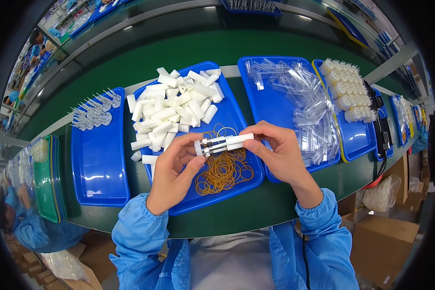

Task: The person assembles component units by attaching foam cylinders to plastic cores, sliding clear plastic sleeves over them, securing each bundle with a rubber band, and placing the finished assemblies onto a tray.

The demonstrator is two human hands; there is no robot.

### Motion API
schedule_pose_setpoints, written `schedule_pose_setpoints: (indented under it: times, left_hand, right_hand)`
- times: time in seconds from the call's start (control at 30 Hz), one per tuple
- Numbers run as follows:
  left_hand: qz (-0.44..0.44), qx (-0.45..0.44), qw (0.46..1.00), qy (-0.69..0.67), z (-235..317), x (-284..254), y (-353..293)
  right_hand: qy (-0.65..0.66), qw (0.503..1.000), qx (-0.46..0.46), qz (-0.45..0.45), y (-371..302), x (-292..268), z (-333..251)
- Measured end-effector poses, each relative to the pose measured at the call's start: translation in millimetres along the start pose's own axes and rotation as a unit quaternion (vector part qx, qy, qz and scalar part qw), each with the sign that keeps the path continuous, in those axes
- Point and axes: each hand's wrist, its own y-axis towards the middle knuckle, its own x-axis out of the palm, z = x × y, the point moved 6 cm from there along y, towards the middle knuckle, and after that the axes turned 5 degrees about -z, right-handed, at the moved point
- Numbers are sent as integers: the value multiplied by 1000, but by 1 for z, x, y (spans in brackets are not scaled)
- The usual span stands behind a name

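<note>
My left hand (172,170) is closed on the white end of a small assembly of slim clear-and-metal rods (214,145). In my right hand (279,150) a white foam cylinder (240,139) is pinched between thumb and fingers, meeting the right end of the rods. Both hands are above a blue tray (183,208). Beneath them in that tray is a tangle of tan rubber bands (222,175). Behind the hands lies a heap of white foam cylinders (179,104). How far the cylinder reaches over the rods is hard to make out.
On the left, a blue tray (99,181) holds upright clear stemmed parts (93,112). To the right, another blue tray (266,99) carries clear plastic sleeves (309,111), beside clustered white-and-clear parts (348,89). Green trays (47,193) are stacked far left. A person (34,227) sits there.
</note>
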Motion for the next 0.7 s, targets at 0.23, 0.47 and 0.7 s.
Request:
schedule_pose_setpoints:
  times: [0.23,0.47,0.7]
  left_hand:
    - [-1,-17,1000,-9,-3,1,-1]
    - [10,-23,1000,5,-4,2,-1]
    - [-20,0,998,60,-2,8,0]
  right_hand:
    - [-24,1000,8,-7,1,4,0]
    - [-76,996,-22,-52,-1,19,-12]
    - [-87,993,-39,-68,-4,24,-12]
